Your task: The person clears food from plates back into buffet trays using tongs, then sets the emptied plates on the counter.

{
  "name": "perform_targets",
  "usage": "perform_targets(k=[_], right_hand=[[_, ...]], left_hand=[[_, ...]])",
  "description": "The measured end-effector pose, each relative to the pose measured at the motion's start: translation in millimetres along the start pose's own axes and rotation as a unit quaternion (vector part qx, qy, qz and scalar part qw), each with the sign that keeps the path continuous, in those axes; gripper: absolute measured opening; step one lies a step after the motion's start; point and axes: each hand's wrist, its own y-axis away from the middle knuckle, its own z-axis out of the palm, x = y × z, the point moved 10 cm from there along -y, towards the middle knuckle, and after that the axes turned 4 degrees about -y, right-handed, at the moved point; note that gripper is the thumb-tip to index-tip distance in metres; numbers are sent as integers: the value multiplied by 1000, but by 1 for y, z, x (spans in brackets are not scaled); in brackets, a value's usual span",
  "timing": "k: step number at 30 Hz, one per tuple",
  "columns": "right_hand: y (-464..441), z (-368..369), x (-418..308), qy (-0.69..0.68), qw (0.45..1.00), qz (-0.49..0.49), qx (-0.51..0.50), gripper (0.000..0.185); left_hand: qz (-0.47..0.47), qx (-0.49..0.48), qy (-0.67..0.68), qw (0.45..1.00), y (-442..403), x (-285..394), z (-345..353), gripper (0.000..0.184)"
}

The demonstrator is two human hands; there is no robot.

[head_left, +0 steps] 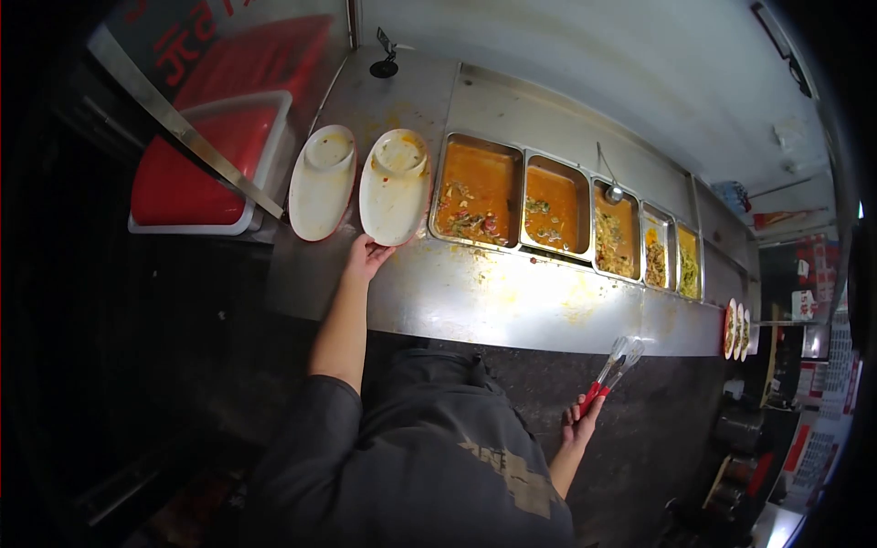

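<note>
My left hand is closed on the near rim of an oval white plate, its fingers partly under the edge. Yellow-orange sauce stains mark this plate, which has a round section at its far end. Just left of it lies a similar oval plate, also stained. In my right hand are metal tongs with red handles, held over the floor in front of the counter, their tips slightly apart with nothing between them.
Steel trays of food in orange sauce line the steel counter; a ladle rests at one. A red bin with a white rim stands left. Several filled plates sit at the right end.
</note>
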Motion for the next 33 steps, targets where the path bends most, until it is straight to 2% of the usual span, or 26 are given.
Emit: perform_targets(k=[3,6,8,10,14,18,20,23,25,26,28,30,33], right_hand=[[3,18,1,-8,1000,5,-7,51],[6,27,1,-16,1000,3,-20,50],[8,19,2,-22,999,7,-32,49],[3,1,4,-27,999,12,-37,49],[12,-4,-2,-43,999,-2,-6,47],[8,-15,-3,-42,999,15,-5,46],[5,-27,-3,-48,999,19,-1,44],[-6,-44,-5,-65,998,9,7,44],[-11,-55,-9,-90,996,1,17,42],[-17,-60,-9,-105,994,6,13,43],[-25,-79,-6,-134,991,17,-1,47],[-31,-95,-6,-156,987,34,33,48],[-42,-121,-17,-157,986,39,46,48]], left_hand=[[15,51,21,998,22,12,-4,13],[-14,54,6,998,21,27,-39,14],[-11,45,90,995,-5,44,-84,13],[21,58,136,989,3,73,-97,15],[9,-13,74,997,9,94,-100,14],[-14,22,47,999,51,74,-86,23],[-29,-12,-1,1000,61,60,-93,19],[-45,-74,-84,993,110,40,-83,37],[-72,-58,-116,989,138,29,-106,18],[-74,-88,-120,986,160,28,-102,10],[-39,-28,-158,986,189,35,-129,12],[-29,30,-130,991,203,37,-183,15],[41,144,-81,985,242,33,-266,24]])
